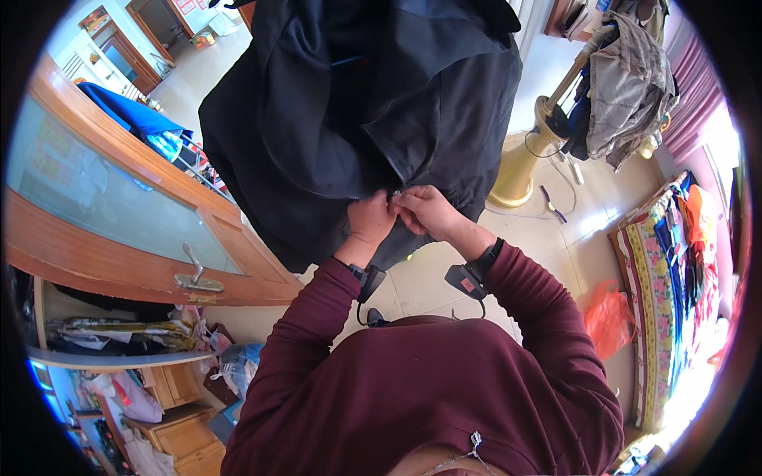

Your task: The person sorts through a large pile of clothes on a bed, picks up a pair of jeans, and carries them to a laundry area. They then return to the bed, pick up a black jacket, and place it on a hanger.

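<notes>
A black zip-front jacket (470,113) hangs before me, its front parted above my hands. Its two zipper edges run down and meet at the lower hem. There my left hand (371,219) is closed on the bottom of the left front edge. Right beside it, my right hand (430,208) pinches the zipper end (395,194) between thumb and fingers. The two hands touch or nearly touch. My fingers mostly cover the small zipper parts, so whether the halves are joined cannot be seen. What holds the jacket up is out of view.
At left stands a wooden door with a glass pane (119,178) and a metal handle (193,268). A gold-coloured stand (518,172) bears a grey garment (631,89). A cable (574,199) crosses the tiled floor. At right are an orange plastic bag (608,321) and a flowered mattress (646,321).
</notes>
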Available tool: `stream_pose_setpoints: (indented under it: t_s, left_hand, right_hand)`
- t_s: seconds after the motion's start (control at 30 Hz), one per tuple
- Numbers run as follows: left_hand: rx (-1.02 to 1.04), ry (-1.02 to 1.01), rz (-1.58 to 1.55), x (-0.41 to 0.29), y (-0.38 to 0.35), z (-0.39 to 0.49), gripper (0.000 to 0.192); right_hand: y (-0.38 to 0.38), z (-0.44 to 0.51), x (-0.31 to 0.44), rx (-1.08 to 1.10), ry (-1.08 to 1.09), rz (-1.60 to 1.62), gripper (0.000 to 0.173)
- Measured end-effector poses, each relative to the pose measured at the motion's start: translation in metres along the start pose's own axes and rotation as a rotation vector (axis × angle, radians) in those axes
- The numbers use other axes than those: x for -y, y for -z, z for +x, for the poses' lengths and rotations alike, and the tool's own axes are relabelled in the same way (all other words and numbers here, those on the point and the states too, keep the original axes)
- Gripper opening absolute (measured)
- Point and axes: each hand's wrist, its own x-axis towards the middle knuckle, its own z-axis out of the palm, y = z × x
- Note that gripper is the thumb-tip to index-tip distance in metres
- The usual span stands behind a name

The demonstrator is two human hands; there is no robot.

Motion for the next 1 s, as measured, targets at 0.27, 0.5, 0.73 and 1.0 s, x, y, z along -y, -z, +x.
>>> stream_pose_setpoints:
  t_s: [0.27,0.5,0.73,1.0]
  left_hand:
    - [0.137,0.029,0.074,0.025,-0.011,0.008,0.016]
    - [0.197,0.043,0.051,0.029,-0.015,0.01,0.018]
    - [0.304,0.072,0.156,0.027,-0.001,0.022,0.02]
    - [-0.528,0.035,-0.224,0.05,0.172,0.031,0.012]
  right_hand:
    - [-0.032,-0.029,0.069,0.047,0.246,0.049,0.025]
    - [-0.052,-0.054,0.103,-0.03,0.231,0.127,0.026]
    - [-0.046,-0.055,0.138,0.157,0.481,0.044,0.028]
    - [0.118,-0.026,0.14,-0.69,0.786,-0.428,0.026]
